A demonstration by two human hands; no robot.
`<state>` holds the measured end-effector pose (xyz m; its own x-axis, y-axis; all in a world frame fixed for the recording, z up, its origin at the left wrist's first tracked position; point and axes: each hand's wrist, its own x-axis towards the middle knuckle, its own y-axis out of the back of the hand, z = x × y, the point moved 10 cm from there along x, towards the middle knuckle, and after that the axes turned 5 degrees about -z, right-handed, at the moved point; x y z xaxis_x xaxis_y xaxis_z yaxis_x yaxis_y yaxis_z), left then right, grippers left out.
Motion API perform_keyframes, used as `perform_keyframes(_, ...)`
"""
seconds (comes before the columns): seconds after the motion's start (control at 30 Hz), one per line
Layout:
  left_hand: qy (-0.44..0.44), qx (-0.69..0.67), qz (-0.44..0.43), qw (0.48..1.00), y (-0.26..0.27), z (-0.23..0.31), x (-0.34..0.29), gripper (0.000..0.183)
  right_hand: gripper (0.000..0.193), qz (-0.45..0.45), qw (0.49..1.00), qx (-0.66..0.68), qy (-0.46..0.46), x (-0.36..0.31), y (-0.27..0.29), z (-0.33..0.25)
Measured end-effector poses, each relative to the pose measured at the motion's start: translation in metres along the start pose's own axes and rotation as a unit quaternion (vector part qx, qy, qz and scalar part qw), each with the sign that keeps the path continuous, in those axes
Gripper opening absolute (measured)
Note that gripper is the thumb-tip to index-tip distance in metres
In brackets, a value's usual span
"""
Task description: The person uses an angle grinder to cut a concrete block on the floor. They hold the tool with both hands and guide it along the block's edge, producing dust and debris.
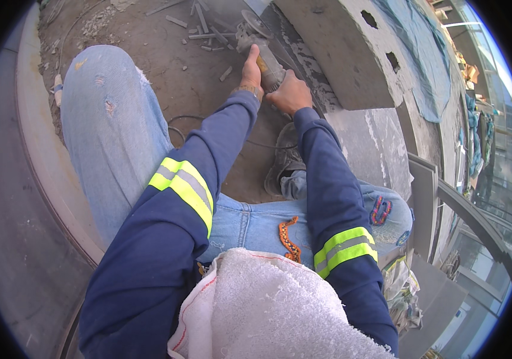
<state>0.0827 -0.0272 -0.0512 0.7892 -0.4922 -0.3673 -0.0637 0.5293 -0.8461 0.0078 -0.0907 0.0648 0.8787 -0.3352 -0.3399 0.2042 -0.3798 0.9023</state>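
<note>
Both my hands are wrapped round an angle grinder (272, 70) held out in front of me, its body dusty grey with a yellowish patch. My left hand (251, 76) grips it toward the head, thumb lying along the body. Farther back, my right hand (292, 94) closes round the rear end. The round disc (257, 24) points away from me, beside the edge of a dark grey slab (295, 45). Haze hangs around the disc, so whether it touches the slab I cannot tell.
Cut strips (203, 21) and rubble lie on the dirt floor ahead. A cable (262, 144) loops below the grinder near my shoe (284, 158). A concrete block (345, 54) with holes stands to the right, a blue cloth (423, 66) over it. A white towel (268, 305) hangs before me.
</note>
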Motion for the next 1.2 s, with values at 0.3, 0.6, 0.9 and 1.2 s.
perform_keyframes(0.3,0.003,0.011,-0.003,1.0,-0.002,0.005,0.004,0.067,0.073,0.004,1.0,0.007,-0.009,0.002,0.005,-0.005)
perform_keyframes(0.6,-0.018,0.019,0.007,1.0,0.006,0.004,0.015,0.065,0.073,-0.012,1.0,0.011,-0.015,0.003,0.005,-0.005)
perform_keyframes(0.9,0.026,-0.01,-0.004,1.0,-0.004,-0.002,0.002,0.067,0.079,-0.023,1.0,0.008,-0.017,0.009,0.002,0.005)
perform_keyframes(1.2,-0.001,-0.002,-0.01,1.0,-0.002,-0.001,-0.004,0.063,0.075,-0.008,1.0,0.013,-0.012,-0.001,-0.001,0.003)
